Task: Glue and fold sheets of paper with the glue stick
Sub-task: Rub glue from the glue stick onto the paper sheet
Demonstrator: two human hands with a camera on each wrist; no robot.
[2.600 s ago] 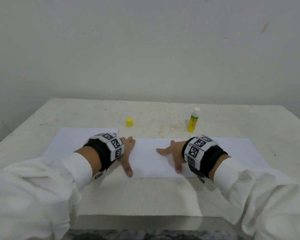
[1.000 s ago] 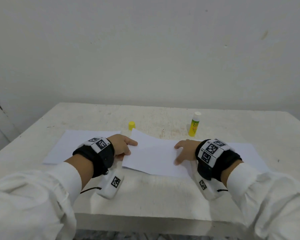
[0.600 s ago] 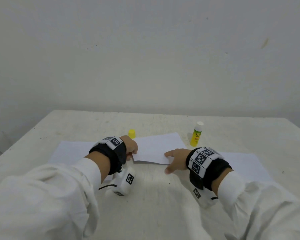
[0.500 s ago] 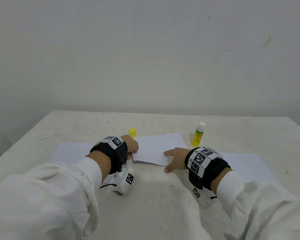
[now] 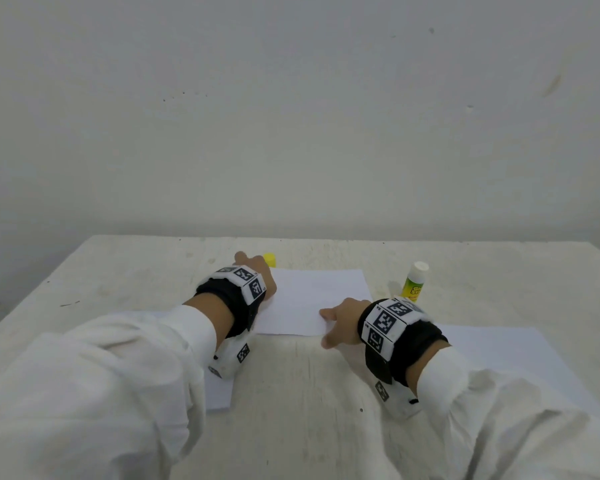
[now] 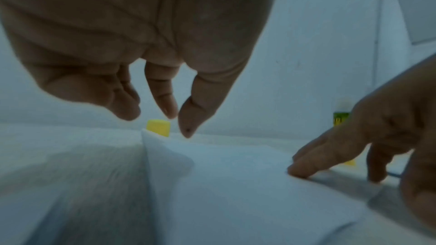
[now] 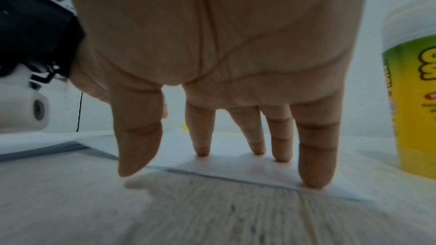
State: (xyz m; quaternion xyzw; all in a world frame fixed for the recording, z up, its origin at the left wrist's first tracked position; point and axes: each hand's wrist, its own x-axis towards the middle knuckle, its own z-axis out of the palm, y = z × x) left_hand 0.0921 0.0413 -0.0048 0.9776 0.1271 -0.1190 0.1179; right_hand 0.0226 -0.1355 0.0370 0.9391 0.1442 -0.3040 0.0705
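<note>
Both wrist cams only: right hand (image 7: pixel 212 62) fingers (image 7: pixel 313 156) spread pressing folded sheet (image 5: pixel 312 303); left hand (image 6: pixel 141 34) relaxed.

The glue stick (image 7: pixel 415 88) is cut off by the right-wrist view's edge.

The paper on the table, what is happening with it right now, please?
A person is folding a white sheet on the table. The right hand presses straight fingers on the sheet's near right corner. The left hand hovers at its far left corner, holding nothing. The glue stick stands uncapped to the right; its yellow cap sits behind the left hand. More sheets lie on both sides.
</note>
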